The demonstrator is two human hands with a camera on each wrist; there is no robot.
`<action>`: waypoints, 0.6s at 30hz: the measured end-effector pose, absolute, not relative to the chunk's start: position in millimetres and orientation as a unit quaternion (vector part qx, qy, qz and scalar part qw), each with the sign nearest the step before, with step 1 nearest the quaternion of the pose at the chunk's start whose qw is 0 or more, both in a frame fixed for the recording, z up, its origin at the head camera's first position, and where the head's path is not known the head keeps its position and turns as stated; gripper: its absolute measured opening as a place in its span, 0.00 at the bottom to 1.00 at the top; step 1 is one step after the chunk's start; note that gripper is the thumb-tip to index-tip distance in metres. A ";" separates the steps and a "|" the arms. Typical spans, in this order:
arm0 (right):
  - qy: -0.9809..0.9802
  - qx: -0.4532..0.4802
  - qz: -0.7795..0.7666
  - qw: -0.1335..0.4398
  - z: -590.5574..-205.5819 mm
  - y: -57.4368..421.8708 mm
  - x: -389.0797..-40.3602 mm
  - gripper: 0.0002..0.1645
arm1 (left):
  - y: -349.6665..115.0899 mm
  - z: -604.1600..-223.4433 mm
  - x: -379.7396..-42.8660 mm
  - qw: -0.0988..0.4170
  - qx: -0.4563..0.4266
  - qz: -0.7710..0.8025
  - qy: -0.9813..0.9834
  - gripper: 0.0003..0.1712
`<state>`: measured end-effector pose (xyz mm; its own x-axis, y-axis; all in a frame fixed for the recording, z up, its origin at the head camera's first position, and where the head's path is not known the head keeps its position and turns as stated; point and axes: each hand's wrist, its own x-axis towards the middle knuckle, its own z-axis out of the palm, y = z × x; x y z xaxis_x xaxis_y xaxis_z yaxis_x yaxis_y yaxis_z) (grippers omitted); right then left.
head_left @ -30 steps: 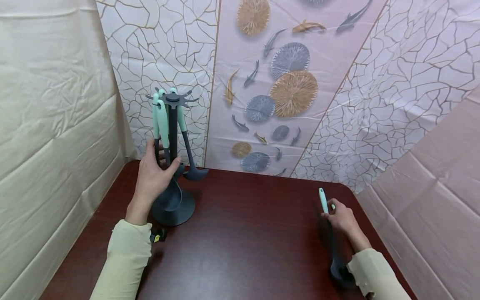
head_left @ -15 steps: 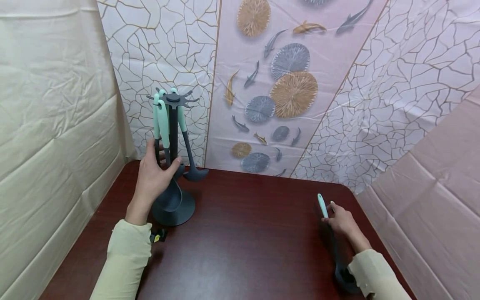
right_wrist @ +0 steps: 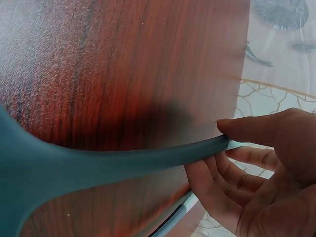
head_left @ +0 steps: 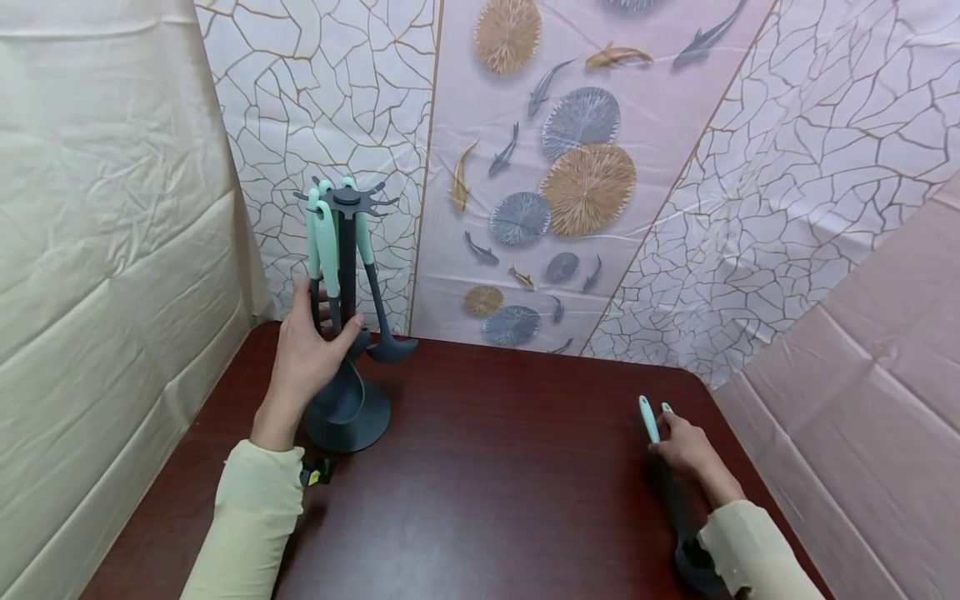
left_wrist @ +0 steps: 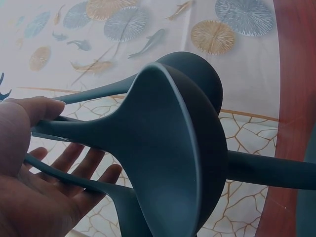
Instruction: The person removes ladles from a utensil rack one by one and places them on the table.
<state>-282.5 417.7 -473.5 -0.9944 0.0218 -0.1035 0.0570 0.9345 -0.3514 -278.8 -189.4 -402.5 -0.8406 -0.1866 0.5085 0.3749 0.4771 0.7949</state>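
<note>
My left hand (head_left: 306, 354) reaches around utensils hanging on a dark utensil stand (head_left: 347, 287). In the left wrist view its thumb lies on the shank of a dark ladle (left_wrist: 158, 138), with the fingers curled behind. Another ladle (head_left: 390, 348) hangs to the right of the post. My right hand (head_left: 684, 446) pinches a long kitchen spoon (head_left: 672, 492) between thumb and fingers, where its dark shank meets the mint handle (head_left: 648, 419). The spoon's broad head (right_wrist: 19, 168) points toward me, partly covered by the sleeve. A second mint tip (head_left: 666, 407) shows beside the fingers.
The stand's round base (head_left: 371, 425) rests on the dark red table (head_left: 480, 475), at the left. A small black and yellow object (head_left: 315, 473) shows by the left cuff. Patterned cloth (head_left: 525, 250) hangs behind, and pale cloths border both sides.
The right hand and the kitchen spoon have shifted slightly toward me, with the spoon's head drifting a little right. My left hand and the stand have stayed in place.
</note>
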 end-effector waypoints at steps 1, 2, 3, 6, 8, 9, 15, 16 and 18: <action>0.982 0.021 -0.180 0.051 -473.9 418.3 -282.0 0.19 | -189.4 -402.4 -278.7 0.277 -0.058 -0.508 -0.814 0.43; 0.982 0.021 -0.178 0.051 -474.5 419.0 -281.6 0.19 | -189.4 -402.4 -278.6 0.277 -0.059 -0.508 -0.814 0.43; 0.981 0.025 -0.182 0.055 -475.2 419.5 -281.1 0.19 | -189.4 -402.5 -278.5 0.277 -0.059 -0.508 -0.813 0.42; 0.976 0.046 -0.201 0.074 -477.7 419.3 -279.5 0.19 | -189.7 -402.4 -278.6 0.278 -0.061 -0.507 -0.813 0.42; 0.970 0.057 -0.217 0.090 -479.6 418.9 -278.4 0.19 | -189.8 -402.5 -278.7 0.279 -0.061 -0.507 -0.813 0.42; 0.967 0.064 -0.227 0.098 -480.5 418.6 -277.9 0.19 | -189.9 -402.6 -278.8 0.279 -0.061 -0.507 -0.813 0.43; 0.961 0.068 -0.239 0.117 -483.5 421.0 -277.6 0.18 | -189.4 -403.6 -279.0 0.282 -0.063 -0.508 -0.811 0.43; 0.962 0.068 -0.239 0.116 -483.8 421.6 -277.8 0.18 | -189.3 -403.7 -279.0 0.282 -0.064 -0.509 -0.811 0.42; 0.963 0.065 -0.237 0.113 -484.7 423.0 -278.3 0.17 | -189.1 -403.8 -279.1 0.282 -0.063 -0.509 -0.810 0.43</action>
